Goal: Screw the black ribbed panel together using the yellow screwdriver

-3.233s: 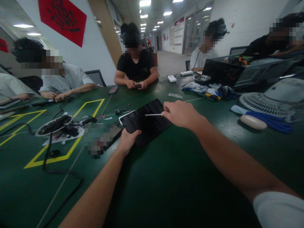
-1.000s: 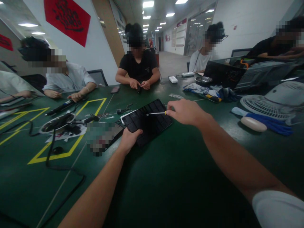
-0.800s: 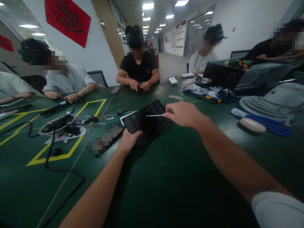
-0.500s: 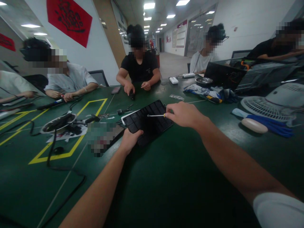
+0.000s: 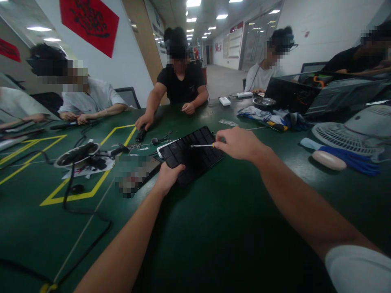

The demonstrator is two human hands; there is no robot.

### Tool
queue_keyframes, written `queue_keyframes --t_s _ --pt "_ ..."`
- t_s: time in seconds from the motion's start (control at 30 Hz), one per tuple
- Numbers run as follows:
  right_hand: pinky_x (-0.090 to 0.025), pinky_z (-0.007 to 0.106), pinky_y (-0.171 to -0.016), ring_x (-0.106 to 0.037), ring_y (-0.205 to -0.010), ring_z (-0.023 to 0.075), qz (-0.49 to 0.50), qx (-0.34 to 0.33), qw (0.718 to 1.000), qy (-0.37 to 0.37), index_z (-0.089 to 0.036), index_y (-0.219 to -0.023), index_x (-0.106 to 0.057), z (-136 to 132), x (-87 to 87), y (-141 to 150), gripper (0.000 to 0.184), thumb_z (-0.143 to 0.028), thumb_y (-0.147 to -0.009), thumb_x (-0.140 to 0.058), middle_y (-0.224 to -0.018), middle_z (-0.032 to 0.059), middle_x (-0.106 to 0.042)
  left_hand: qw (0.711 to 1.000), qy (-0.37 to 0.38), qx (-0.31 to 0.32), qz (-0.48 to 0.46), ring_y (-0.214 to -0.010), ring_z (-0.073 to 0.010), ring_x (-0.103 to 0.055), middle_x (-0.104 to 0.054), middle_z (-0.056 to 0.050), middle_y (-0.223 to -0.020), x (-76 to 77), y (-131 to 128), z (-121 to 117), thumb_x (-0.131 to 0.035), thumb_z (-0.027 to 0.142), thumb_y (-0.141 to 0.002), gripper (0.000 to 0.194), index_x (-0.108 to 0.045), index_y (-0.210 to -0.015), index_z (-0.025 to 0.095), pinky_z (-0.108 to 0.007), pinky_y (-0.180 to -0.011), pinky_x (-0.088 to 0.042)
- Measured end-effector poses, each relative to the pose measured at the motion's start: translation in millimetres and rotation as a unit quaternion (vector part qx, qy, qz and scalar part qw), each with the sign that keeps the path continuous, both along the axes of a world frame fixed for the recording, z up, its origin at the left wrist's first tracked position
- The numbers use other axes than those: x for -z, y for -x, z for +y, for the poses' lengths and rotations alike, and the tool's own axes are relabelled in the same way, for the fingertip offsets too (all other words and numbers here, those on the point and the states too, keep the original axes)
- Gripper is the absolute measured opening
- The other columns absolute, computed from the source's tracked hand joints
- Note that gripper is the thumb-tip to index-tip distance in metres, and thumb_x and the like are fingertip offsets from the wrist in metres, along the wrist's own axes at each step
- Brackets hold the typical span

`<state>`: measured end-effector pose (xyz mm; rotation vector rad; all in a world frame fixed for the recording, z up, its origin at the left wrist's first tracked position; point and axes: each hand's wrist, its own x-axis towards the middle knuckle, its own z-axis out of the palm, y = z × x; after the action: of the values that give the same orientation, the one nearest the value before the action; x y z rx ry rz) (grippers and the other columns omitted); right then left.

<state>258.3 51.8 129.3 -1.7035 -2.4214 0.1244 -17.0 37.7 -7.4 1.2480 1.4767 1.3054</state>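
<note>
A black panel (image 5: pixel 203 160) marked with a grid of rectangles, like a small solar panel, is held tilted above the green table. My left hand (image 5: pixel 168 177) grips its near left edge, with the thumb lying on top. My right hand (image 5: pixel 235 142) is closed round the handle end of a thin screwdriver (image 5: pixel 202 145), whose pale shaft has a yellow ring by the fingers. Its tip points left and is at the middle of the panel's face. Most of the handle is hidden in my fingers. Something white (image 5: pixel 161 151) shows under the panel's far left edge.
Left of the panel lies a blurred-out phone-like object (image 5: pixel 139 177). Beyond it are a bowl of dark parts (image 5: pixel 76 154), black cables and small screws. A fan (image 5: pixel 348 132), a pale computer mouse (image 5: pixel 329 160) and gloves (image 5: pixel 269 116) lie right. Several co-workers sit around the table.
My hands, the panel and the screwdriver have hardly moved. The co-worker opposite has reached a hand toward the left of the table with a black object. The view has shifted slightly.
</note>
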Motion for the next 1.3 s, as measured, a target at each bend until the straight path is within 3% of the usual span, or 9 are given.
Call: queue_keyframes --t_s 0.83,1.17,1.3 --pt "-0.050 0.041 -0.080 -0.071 -0.100 0.0311 0.010 -0.006 1.000 0.006 -0.026 -0.111 -0.078 -2.9 -1.5 3.1 0.031 -0.044 -0.101 -0.055 -0.108 0.0125 -0.079 1.000 0.007 -0.019 -0.011 -0.091 -0.0284 -0.074 -0.079 -0.005 -0.094 -7.1 -5.2 -3.0 -0.087 0.030 -0.057 0.042 -0.076 -0.095 0.018 -0.045 -0.092 -0.059" --pt "-0.050 0.042 -0.079 -0.072 -0.099 0.0331 -0.006 -0.003 0.999 0.032 -0.019 -0.109 -0.076 -4.4 0.4 9.6 0.038 -0.043 -0.105 -0.047 -0.104 0.0166 -0.078 0.999 0.004 -0.031 -0.007 -0.092 -0.0289 -0.075 -0.079 -0.005 -0.094 -3.1 -3.6 -1.3 -0.087 0.031 -0.057 0.043 -0.077 -0.096 0.018 -0.044 -0.092 -0.059" --pt "-0.048 0.039 -0.076 -0.071 -0.095 0.0300 0.006 -0.025 1.000 0.017 -0.021 -0.122 -0.070 -3.2 4.2 6.6 0.034 -0.039 -0.093 -0.068 -0.107 0.0126 -0.078 1.000 0.003 -0.024 0.007 -0.090 -0.0285 -0.074 -0.078 -0.005 -0.092 -5.0 -3.4 -1.9 -0.086 0.032 -0.058 0.040 -0.077 -0.094 0.017 -0.044 -0.090 -0.059"
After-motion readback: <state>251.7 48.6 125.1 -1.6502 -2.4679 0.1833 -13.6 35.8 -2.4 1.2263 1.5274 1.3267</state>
